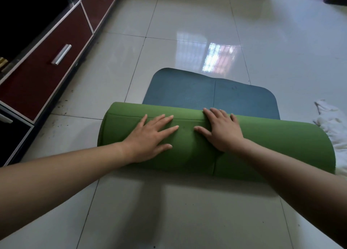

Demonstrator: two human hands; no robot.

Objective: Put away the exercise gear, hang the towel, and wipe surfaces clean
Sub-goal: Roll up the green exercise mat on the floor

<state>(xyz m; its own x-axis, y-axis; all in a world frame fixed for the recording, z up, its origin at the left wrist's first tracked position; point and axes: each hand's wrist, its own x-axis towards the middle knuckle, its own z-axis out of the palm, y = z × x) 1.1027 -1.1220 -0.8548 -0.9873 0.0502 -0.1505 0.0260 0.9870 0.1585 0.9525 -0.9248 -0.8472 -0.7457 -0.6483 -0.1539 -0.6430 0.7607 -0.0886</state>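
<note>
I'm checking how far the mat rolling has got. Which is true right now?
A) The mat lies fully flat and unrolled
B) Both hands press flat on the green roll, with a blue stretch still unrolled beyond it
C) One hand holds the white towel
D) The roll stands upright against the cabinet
B: the left hand and right hand lie with straight fingers on the green roll, and the blue stretch lies flat on the floor beyond.
</note>
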